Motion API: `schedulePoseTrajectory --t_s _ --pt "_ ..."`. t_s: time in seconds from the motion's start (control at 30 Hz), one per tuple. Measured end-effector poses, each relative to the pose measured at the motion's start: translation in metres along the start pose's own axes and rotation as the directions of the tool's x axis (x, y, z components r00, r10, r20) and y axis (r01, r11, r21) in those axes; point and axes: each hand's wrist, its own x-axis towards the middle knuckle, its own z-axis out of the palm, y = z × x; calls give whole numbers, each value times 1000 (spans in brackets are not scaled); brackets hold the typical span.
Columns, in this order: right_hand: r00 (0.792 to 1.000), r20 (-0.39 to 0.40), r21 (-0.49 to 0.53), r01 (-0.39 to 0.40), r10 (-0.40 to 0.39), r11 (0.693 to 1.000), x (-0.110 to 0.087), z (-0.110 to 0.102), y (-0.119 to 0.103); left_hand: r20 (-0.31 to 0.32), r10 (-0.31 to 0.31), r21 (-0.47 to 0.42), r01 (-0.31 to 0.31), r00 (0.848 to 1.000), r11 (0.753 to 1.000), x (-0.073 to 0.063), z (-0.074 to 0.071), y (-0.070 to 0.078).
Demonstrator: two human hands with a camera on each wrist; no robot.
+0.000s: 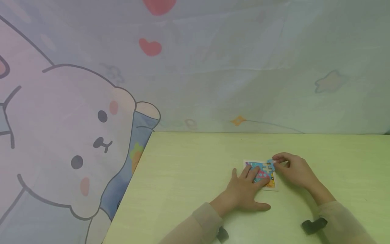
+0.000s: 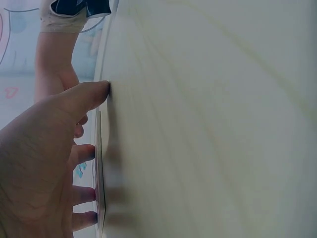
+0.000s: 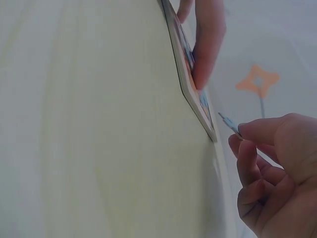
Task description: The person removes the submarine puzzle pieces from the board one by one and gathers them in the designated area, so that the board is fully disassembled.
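Note:
A small square jigsaw puzzle (image 1: 262, 174) in a pale tray (image 1: 268, 189) lies on the table, its picture blue, pink and orange. Spread fingers of my left hand (image 1: 245, 193) rest on the puzzle, with the thumb out to the side on the table. In the left wrist view those fingertips (image 2: 88, 193) press on the board. My right hand (image 1: 297, 169) pinches a blue puzzle piece (image 1: 271, 164) between thumb and fingers over the tray's upper right corner. From the right wrist, the piece (image 3: 230, 125) appears tilted, held just off the tray's edge.
The pale yellow-green table (image 1: 182, 189) extends widely to the left of the hands. Behind it hangs a cloth backdrop (image 1: 213, 67) with hearts, a star and a large cartoon animal. Dark bands (image 1: 314, 226) are worn at both wrists.

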Motion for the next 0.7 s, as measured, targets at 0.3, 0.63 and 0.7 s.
schedulePoseTrajectory --t_s 0.3,0.63,0.7 --pt "999 -20 -31 -39 39 999 -13 -28 24 -6 -5 -13 5 1000 1000 -1 1 1" --pt "996 -31 -59 -89 87 994 -32 -56 63 -9 -9 9 9 1000 1000 -1 -1 2" --pt "994 -31 -68 -103 101 992 -35 -60 70 -9 -9 9 10 1000 1000 -1 -1 2"
